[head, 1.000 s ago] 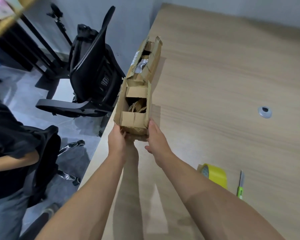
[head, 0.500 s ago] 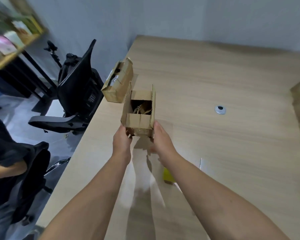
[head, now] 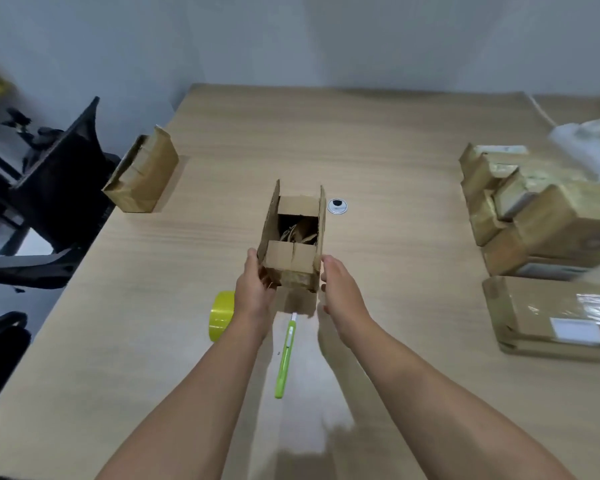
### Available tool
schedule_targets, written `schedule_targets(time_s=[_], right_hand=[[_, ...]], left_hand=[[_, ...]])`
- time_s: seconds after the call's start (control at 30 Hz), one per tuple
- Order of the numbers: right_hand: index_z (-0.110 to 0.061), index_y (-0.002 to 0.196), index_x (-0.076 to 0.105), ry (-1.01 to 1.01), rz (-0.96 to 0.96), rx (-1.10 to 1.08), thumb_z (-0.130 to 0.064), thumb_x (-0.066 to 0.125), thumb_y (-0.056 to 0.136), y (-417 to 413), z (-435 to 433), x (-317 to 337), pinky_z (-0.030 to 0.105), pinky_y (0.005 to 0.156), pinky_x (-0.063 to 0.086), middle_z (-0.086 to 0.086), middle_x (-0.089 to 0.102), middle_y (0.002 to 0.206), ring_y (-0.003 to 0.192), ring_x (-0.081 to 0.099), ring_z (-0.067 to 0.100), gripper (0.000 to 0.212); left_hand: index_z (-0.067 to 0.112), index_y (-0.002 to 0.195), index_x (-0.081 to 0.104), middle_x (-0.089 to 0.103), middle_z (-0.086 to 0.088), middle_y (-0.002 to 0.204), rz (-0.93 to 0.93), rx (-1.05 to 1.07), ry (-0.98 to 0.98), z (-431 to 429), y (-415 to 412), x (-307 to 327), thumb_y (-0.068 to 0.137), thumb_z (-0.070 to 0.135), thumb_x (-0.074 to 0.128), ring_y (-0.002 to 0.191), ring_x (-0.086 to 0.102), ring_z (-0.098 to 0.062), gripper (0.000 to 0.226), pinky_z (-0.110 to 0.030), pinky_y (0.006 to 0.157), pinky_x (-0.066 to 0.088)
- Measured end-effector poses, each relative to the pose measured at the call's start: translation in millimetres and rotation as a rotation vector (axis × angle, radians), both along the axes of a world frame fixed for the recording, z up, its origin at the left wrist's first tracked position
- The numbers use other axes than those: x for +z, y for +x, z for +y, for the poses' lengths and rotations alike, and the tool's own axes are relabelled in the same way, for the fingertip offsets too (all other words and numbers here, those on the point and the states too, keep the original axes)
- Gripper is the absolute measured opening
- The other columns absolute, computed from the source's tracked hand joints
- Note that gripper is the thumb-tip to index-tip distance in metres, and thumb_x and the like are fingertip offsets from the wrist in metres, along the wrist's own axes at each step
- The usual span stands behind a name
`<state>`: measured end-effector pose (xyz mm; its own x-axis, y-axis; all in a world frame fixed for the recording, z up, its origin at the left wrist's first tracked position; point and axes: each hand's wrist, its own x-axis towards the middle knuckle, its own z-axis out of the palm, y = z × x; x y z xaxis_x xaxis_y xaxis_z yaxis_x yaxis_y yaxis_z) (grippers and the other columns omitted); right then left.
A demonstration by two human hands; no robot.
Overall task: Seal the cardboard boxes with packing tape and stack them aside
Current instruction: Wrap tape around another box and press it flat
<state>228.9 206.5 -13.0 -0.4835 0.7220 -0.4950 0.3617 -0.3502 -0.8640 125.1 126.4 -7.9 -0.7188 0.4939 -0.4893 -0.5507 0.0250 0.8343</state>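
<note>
Left hand, right hand hold open box beside tape, cutter.

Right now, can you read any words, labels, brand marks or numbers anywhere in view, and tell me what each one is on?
Nothing in view is legible.
On the flat box at right, the white label: print too blurred to read.
On the stacked boxes behind it, the pale label: blurred, unreadable.
On the open box, sealed box, tape roll and green cutter: no markings visible.
</note>
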Motion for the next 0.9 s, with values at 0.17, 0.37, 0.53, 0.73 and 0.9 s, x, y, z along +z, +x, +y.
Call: schedule_targets(time_s=[0.17, 0.37, 0.53, 0.73, 0.9], right_hand=[[-0.023, 0.114, 0.066, -0.028, -0.053, -0.124, -0.048, 0.027, 0.107, 59.6, 4.2, -30.2, 0.033, 0.087, 0.047, -0.008, 0.065, 0.110, 0.105, 0.060, 0.010, 0.047], [-0.022, 0.106, 0.055, -0.146, -0.014, -0.218, -0.063, 0.028, 0.095, 84.5, 6.6, -52.1, 0.031, 0.070, 0.042, -0.005, 0.061, 0.095, 0.084, 0.056, 0.011, 0.050], [-0.030, 0.117, 0.050, -0.184, 0.002, -0.274, -0.058, 0.028, 0.100, 88.6, 9.3, -64.0, 0.028, 0.062, 0.037, -0.006, 0.059, 0.092, 0.075, 0.051, 0.010, 0.040], [-0.020, 0.133, 0.051, -0.031, -0.053, -0.305, -0.047, 0.025, 0.104, 82.4, 39.4, -59.1, 0.031, 0.091, 0.033, -0.003, 0.048, 0.120, 0.099, 0.037, 0.006, 0.047], [-0.034, 0.122, 0.064, -0.139, 0.055, -0.307, -0.056, 0.035, 0.100, 77.6, 53.1, -54.9, 0.033, 0.107, 0.035, -0.012, 0.062, 0.129, 0.127, 0.052, 0.008, 0.043]], left_hand=[[0.018, 0.127, 0.064, 0.068, -0.004, 0.129, -0.048, -0.143, -0.086, 0.3, 48.3, -18.7, 0.104, 0.053, 0.035, 0.128, 0.055, -0.014, 0.050, -0.036, 0.119, 0.032], [0.027, 0.115, 0.064, 0.070, 0.010, 0.114, -0.078, -0.191, -0.112, 1.2, 79.1, -39.8, 0.107, 0.047, 0.031, 0.107, 0.061, 0.000, 0.039, -0.020, 0.095, 0.044], [0.025, 0.110, 0.068, 0.076, 0.011, 0.103, -0.081, -0.157, -0.164, -2.9, 74.5, -47.7, 0.107, 0.046, 0.032, 0.102, 0.065, 0.001, 0.041, -0.021, 0.095, 0.046], [0.017, 0.105, 0.063, 0.061, 0.000, 0.092, -0.023, -0.092, -0.252, -3.5, 61.2, -57.0, 0.106, 0.040, 0.040, 0.082, 0.056, -0.013, 0.032, -0.030, 0.075, 0.046], [0.014, 0.091, 0.049, 0.043, -0.002, 0.066, -0.076, -0.145, -0.286, -9.5, 70.5, -56.7, 0.107, 0.041, 0.035, 0.058, 0.038, -0.017, 0.034, -0.035, 0.059, 0.036]])
